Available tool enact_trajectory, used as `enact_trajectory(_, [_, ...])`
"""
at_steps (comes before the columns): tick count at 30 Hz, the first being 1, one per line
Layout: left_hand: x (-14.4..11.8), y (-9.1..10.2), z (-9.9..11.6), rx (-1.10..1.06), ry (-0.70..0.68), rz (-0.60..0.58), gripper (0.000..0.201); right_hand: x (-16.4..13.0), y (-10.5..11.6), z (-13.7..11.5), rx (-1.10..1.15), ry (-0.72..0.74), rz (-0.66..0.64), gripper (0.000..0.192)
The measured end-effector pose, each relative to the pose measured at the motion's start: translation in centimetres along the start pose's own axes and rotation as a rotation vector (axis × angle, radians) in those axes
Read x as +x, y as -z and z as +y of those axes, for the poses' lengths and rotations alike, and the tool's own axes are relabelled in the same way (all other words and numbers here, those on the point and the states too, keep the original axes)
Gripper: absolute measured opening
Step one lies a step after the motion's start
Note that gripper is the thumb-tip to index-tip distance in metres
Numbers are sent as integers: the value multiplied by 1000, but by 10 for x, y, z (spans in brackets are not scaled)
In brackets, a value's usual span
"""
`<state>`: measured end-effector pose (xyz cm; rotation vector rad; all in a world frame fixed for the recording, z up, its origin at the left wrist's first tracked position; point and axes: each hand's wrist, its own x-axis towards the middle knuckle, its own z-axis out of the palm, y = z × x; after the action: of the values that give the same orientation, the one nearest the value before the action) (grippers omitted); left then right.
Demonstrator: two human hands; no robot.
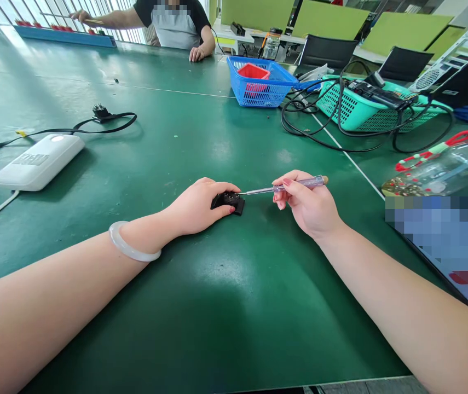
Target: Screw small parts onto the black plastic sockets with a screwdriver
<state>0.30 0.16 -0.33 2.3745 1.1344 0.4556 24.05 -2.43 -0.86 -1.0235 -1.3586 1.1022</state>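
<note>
A small black blocky part (239,206) sits on the green table (217,328), pinched by the left hand (196,205). The right hand (310,202), curled and stretched forward, pinches a thin silver screwdriver with a see-through handle (260,190), its tip at the part.

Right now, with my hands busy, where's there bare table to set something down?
The green tabletop is bare between your forearms, nearer you than the black part. Beyond your left hand, a patch between the corded plug and blue basket is open but for small specks. It's crowded on the right: cables, teal basket, bottle, tablet-like device.
</note>
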Motion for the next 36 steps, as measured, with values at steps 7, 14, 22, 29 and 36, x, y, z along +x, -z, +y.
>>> enact_trajectory(7, [0,0,0,1,6,-2,39,-4,-1,-5,-93,41,-32,24])
enact_trajectory(14, [0,1,0,3,13,-9,39,1,-1,0,40,-131,17,29])
enact_trajectory(22, [0,1,1,-4,9,-11,39,1,-2,2,85,-198,-3,34])
enact_trajectory(29, [0,1,1,-3,14,-19,40,-2,-7,-3,104,-181,-78,32])
enact_trajectory(36, [0,1,1,-14,15,-20,38,-3,-4,-6,16,-45,69,26])
